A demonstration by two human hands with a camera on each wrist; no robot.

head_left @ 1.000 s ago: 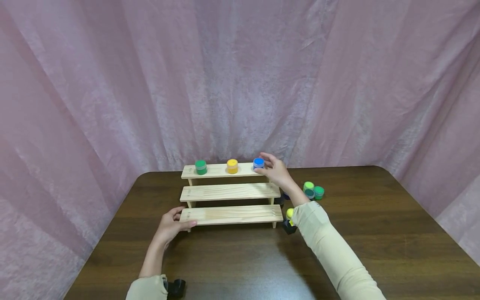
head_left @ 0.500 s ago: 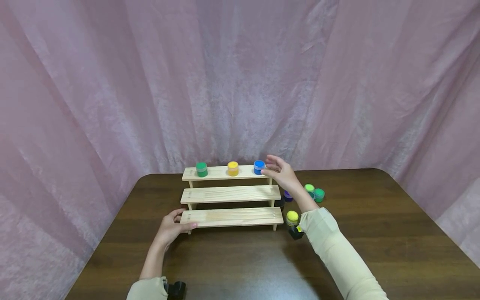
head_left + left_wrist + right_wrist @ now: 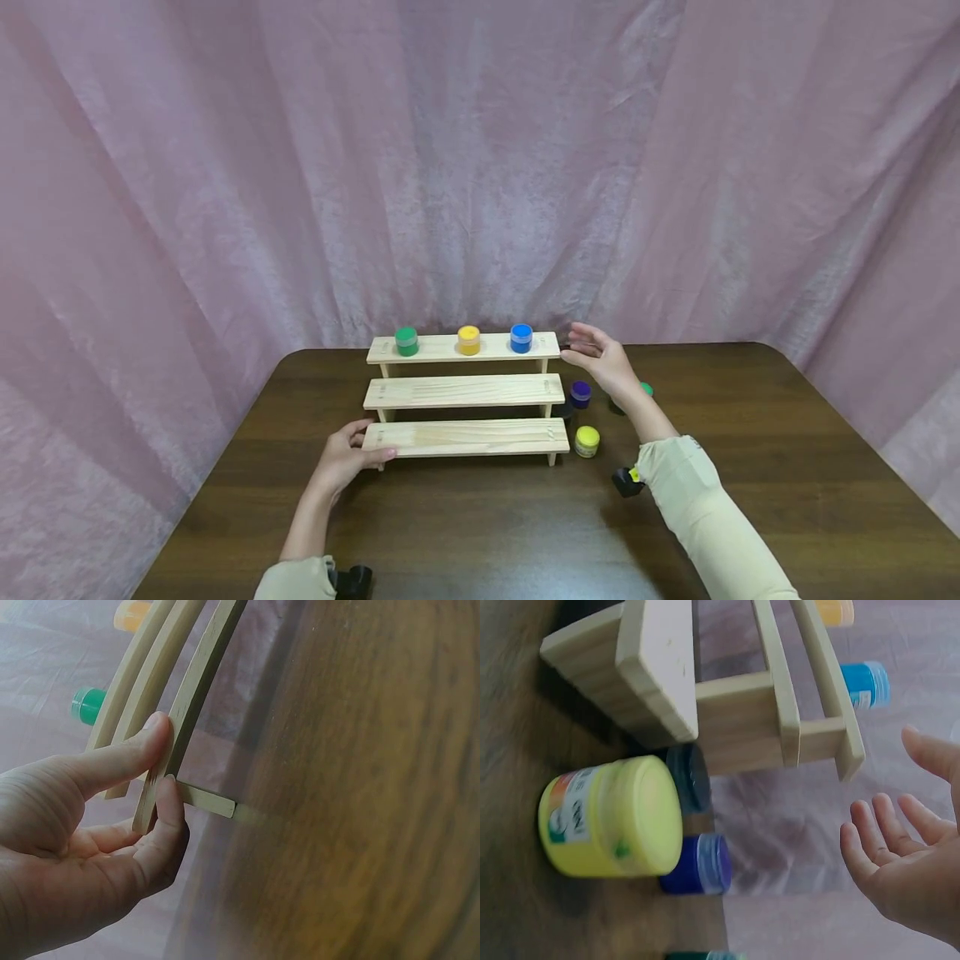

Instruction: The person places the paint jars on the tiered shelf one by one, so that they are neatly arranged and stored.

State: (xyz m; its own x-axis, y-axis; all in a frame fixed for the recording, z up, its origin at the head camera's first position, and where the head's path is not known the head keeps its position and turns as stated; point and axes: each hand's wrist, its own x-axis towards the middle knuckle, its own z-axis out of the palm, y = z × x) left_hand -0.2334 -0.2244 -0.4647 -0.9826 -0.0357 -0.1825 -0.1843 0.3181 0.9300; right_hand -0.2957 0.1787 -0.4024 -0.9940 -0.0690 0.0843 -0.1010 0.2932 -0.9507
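A three-tier wooden stand (image 3: 467, 392) is on the table, its steps rising toward the back. On the top step sit a green paint jar (image 3: 407, 341), a yellow-orange paint jar (image 3: 468, 340) and a blue paint jar (image 3: 521, 338), spaced apart. My left hand (image 3: 342, 457) grips the left end of the lowest step; in the left wrist view the thumb (image 3: 154, 735) lies on top and the fingers curl beneath. Beyond the top step's right end, my right hand (image 3: 606, 360) hovers with relaxed fingers and holds nothing, as the right wrist view also shows.
Right of the stand, a yellow jar (image 3: 587, 442), a purple jar (image 3: 581, 394) and a dark jar (image 3: 688, 778) stand on the brown table (image 3: 465, 525). Further right, a green jar (image 3: 647, 389) is mostly hidden behind the right forearm. A pink curtain (image 3: 480, 167) hangs behind the table.
My right hand has let go of the blue jar on the top step and drawn away to the right. The purple and yellow jars have come into fuller view. My left hand keeps its grip.
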